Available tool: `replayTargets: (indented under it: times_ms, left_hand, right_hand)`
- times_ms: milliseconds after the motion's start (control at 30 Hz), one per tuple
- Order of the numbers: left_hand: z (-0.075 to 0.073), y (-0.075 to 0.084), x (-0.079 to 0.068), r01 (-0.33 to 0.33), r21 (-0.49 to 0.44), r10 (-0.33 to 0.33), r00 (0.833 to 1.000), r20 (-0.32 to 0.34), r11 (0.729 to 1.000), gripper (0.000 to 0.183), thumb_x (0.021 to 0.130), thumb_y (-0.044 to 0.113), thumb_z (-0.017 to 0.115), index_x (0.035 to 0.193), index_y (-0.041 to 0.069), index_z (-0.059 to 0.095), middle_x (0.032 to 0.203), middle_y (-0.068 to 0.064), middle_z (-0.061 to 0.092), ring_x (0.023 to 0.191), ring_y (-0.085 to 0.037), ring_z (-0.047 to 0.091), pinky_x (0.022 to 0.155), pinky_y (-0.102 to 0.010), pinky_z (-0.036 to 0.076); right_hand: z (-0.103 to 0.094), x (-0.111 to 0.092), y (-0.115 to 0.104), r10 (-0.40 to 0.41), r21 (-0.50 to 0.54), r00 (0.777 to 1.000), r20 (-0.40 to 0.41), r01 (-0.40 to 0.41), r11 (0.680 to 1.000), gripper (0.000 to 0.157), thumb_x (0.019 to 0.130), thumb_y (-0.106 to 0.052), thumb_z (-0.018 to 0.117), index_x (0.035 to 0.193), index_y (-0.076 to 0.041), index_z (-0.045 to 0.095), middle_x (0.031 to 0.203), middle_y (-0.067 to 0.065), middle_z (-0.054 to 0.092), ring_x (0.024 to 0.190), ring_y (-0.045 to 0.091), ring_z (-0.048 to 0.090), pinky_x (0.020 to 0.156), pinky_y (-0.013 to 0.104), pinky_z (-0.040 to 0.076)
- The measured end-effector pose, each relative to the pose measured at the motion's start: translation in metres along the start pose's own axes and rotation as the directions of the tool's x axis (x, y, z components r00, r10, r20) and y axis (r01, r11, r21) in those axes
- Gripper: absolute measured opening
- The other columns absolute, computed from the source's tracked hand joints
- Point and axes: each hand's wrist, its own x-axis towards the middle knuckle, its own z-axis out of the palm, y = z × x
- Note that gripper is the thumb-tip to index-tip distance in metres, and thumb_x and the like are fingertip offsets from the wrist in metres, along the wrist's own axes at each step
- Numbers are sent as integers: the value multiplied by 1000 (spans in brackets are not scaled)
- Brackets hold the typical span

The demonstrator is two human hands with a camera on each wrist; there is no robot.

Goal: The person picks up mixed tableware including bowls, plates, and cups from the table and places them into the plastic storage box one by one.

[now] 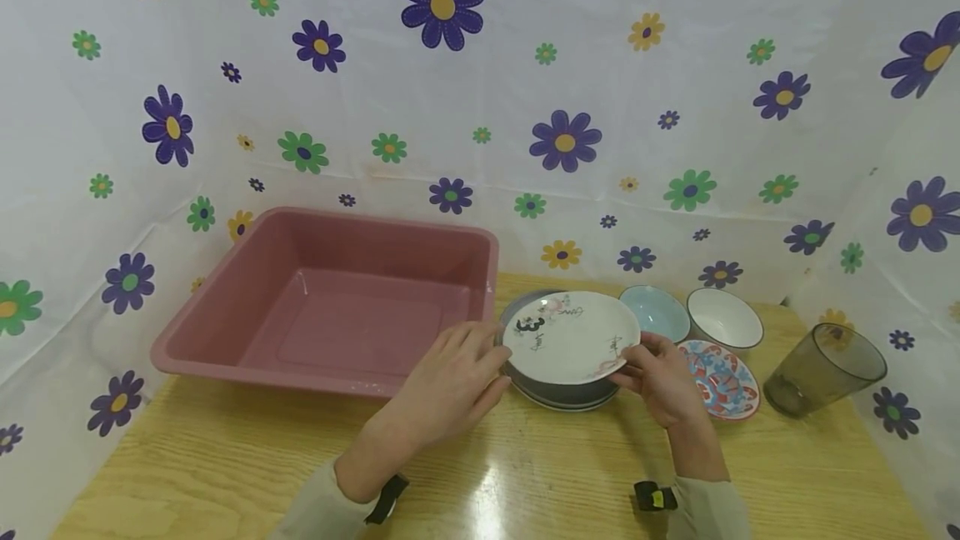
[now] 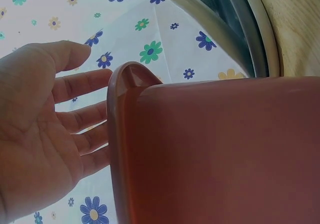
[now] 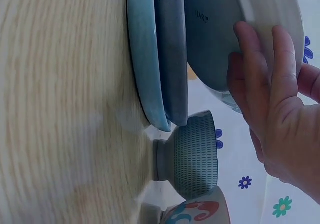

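- The right hand [image 1: 663, 377] grips the white plate [image 1: 577, 340] by its right side, with fingers under it.
- The left hand [image 1: 453, 382] holds nothing. Its fingers are straight and close to the white plate's left side. From the left wrist, the rim of the tub [image 1: 367, 248] hides the tips, so I cannot tell if they touch it.
- The white plate tilts above the grey plate [image 3: 171, 48], just right of the tub, toward the back edge of the worktop [image 1: 555, 477].
- The step looks like picking up the white plate. It is wide and looks slippery, so left fingers under the other side should help.
- Going up slowly would be best, so it does not scrape the grey plate.
- The white plate is shiny, with pink flowers and black writing.
- The grey plate lies on a pale plate [image 3: 144, 58]. Both look hard and smooth.
- The tub, at the worktop's left, is pink, deep and boxy, maybe plastic.
- Near the back edge are a round blue bowl [image 1: 654, 313] and white bowl [image 1: 725, 319], with a red-and-blue bowl [image 1: 717, 380] in front.
- By the right edge is a tall, see-through brown cup [image 1: 821, 369].
- The worktop has wavy wood lines.
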Motion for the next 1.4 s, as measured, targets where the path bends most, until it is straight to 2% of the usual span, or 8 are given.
replayTargets:
  times_ms: [300,533,633,800,1000,1167,1400]
  left_hand:
    - [1,1,1,-1,-11,1,1000,-8,1000,22,93,21,67,111,8,66,125,-17,60,116,-33,56,102,-48,47]
    - [4,1,1,-5,-11,5,1000,-19,1000,19,92,20,68,107,8,67,125,-18,60,114,-34,57,101,-48,47]
    - [3,1,2,10,-21,-10,1000,-11,1000,22,92,20,68,110,7,66,126,-17,60,115,-34,57,102,-48,46]
    - [1,2,3,75,-72,-75,997,-7,995,38,92,19,67,125,2,60,129,-19,59,121,-35,55,106,-50,43]
    - [-2,3,5,153,-135,-163,985,-63,979,52,89,18,71,135,1,50,133,-20,55,123,-34,54,105,-48,45]
    - [-2,3,5,245,-214,-266,961,-75,946,57,91,18,68,140,1,44,136,-20,52,125,-34,52,108,-47,43]
    - [-1,1,4,311,-330,-357,930,-88,891,58,93,13,65,144,0,39,140,-18,48,132,-30,46,113,-42,38]
  right_hand:
    - [-6,-4,-4,-21,33,1000,0,21,999,58,99,0,43,147,16,16,102,10,60,80,12,70,74,22,59]
    - [-9,-5,-8,-17,53,1000,-13,17,998,57,100,0,42,147,15,14,100,7,60,80,11,70,74,22,58]
    - [-10,-7,-11,-18,56,1000,-14,19,998,57,100,0,41,147,14,13,103,8,59,81,11,70,75,22,58]
    - [-12,-11,-15,-50,71,999,11,49,996,57,100,1,41,146,15,13,101,6,62,81,12,70,74,22,58]
    - [-12,-16,-21,-111,131,993,49,103,986,45,99,3,42,138,12,22,96,4,67,80,14,71,72,24,59]
    - [-10,-23,-27,-133,149,990,52,124,981,43,98,4,43,136,11,26,97,4,70,82,15,72,71,25,59]
    - [-8,-31,-33,-199,187,973,118,175,967,47,98,6,41,140,15,21,101,7,69,83,15,72,71,24,59]
